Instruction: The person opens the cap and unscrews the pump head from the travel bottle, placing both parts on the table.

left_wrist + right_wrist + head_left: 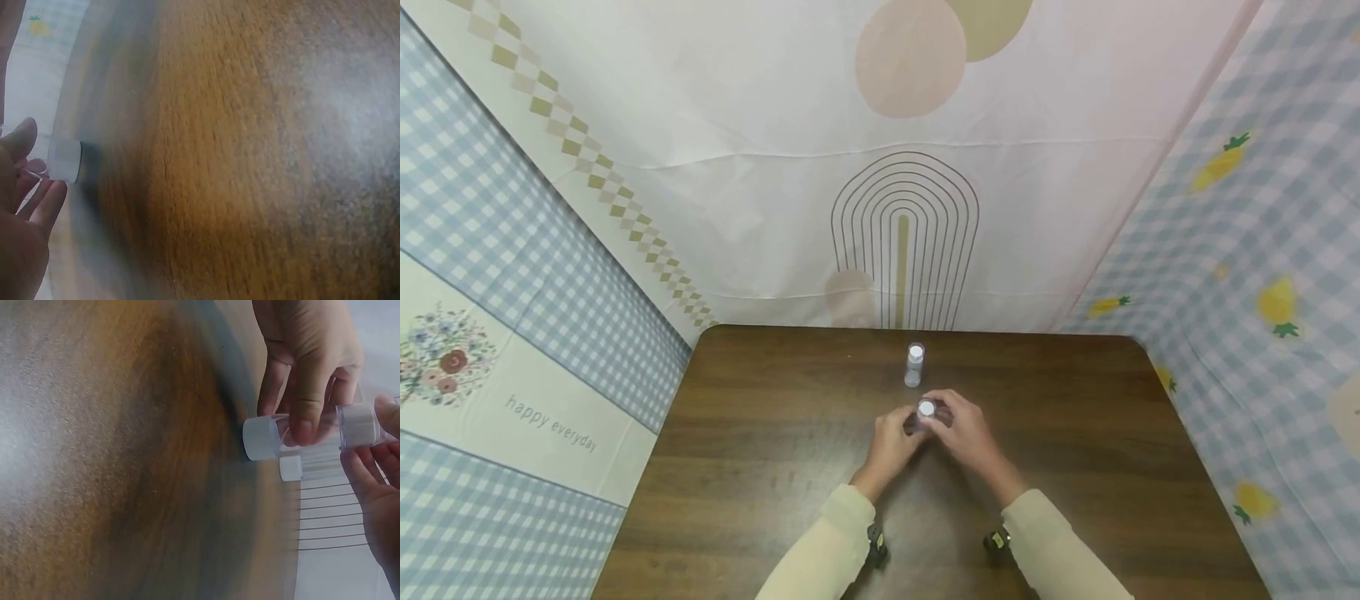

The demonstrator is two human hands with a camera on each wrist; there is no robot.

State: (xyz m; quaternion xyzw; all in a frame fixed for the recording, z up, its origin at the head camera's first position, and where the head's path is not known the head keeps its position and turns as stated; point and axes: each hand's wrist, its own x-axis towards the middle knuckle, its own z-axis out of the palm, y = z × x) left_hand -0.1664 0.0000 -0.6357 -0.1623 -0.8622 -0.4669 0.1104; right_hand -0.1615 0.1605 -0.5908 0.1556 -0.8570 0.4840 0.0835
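Observation:
Between the two hands stands a small clear bottle [927, 407] with a white cap on top and a white lower end [259, 439], upright and close over the tabletop. My left hand [891, 442] grips its clear body between thumb and fingers. Up at the cap [359, 427], my right hand [964, 429] pinches with thumb and fingertips. A second, similar clear bottle [914, 367] with a white top stands upright just behind them. In the left wrist view, the left hand [28, 219] has its fingertips right by the white lower end; the right hand is mostly cut off at the edge.
The dark brown wooden table [760, 467] reaches back to a pale patterned cloth [775, 225]. Blue checked cloths hang at the left [535, 217] and right [1247, 333]. Small dark devices [997, 540] sit at both wrists, below light sleeves [823, 542].

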